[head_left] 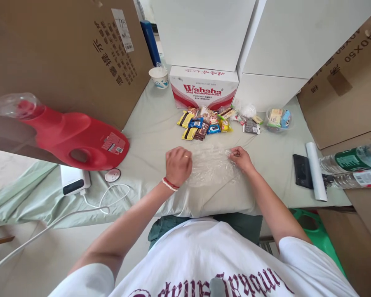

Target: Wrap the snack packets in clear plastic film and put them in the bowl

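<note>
A clear, crinkled plastic bag (214, 166) is spread between my two hands above the cloth-covered table. My left hand (178, 164), with a red and a white bracelet at the wrist, is closed on the bag's left side. At its upper right edge, my right hand (240, 158) pinches the plastic between thumb and fingers. Beyond the bag lies a pile of small wrapped snacks (200, 123) in yellow, blue, brown and red. A round clear container (278, 119) with wrapped items stands to the right of the pile.
Behind the snacks stands a Wahaha box (205, 88), with a paper cup (159, 78) at its left. A red jug (80, 138), a power bank (74, 180) and a white cable are at the left. Plastic bottles (354, 160), a white roll (316, 171) and a black object (302, 171) lie right.
</note>
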Demonstrator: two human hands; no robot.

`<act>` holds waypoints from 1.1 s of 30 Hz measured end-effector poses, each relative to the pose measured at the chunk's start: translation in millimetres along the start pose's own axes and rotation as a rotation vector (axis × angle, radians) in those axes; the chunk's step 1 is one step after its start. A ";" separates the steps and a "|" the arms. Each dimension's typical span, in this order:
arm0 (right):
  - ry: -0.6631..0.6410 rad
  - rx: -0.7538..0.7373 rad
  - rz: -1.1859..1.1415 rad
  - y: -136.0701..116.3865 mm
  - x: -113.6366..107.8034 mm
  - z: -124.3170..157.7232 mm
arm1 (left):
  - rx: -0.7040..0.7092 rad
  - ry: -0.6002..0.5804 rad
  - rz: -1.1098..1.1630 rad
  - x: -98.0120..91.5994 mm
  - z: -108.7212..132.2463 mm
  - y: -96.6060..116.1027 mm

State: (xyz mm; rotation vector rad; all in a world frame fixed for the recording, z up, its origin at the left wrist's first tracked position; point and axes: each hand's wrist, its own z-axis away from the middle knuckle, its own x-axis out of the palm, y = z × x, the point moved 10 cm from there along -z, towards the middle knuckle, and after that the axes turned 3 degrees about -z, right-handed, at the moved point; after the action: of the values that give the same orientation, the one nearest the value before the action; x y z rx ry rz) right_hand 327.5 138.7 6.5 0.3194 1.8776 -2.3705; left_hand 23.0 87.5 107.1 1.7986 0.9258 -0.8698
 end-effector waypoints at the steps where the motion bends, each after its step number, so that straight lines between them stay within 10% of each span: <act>1: -0.013 -0.030 0.015 -5.3 2.2 -0.1 | 0.130 -0.097 0.027 13.1 -5.2 17.0; 7: 0.093 -0.129 -0.106 -21.9 -27.2 8.3 | 0.238 -0.407 -0.078 87.9 2.6 20.3; 15: 0.554 -0.218 0.296 -27.3 -107.0 51.3 | 0.140 -0.400 -0.285 101.7 26.3 5.0; 19: 0.224 -0.584 0.710 -75.4 -37.1 71.2 | 0.133 -0.405 -0.286 99.6 25.4 9.4; 23: -0.190 -0.645 0.987 -42.6 10.1 90.7 | 0.042 -0.404 -0.297 93.6 26.3 -2.8; 29: 0.133 -0.528 0.925 -47.8 -37.7 82.1 | 0.046 -0.393 -0.290 90.4 29.7 -2.0; 33: -0.007 -0.683 0.876 -85.3 24.0 69.1 | 0.038 -0.352 -0.290 85.2 24.3 1.7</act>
State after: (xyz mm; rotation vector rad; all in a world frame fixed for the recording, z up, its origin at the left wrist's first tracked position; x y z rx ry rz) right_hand 279.4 92.9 97.1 0.8253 1.8509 -1.1144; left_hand 60.4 83.9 26.8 1.4952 0.9534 -1.3451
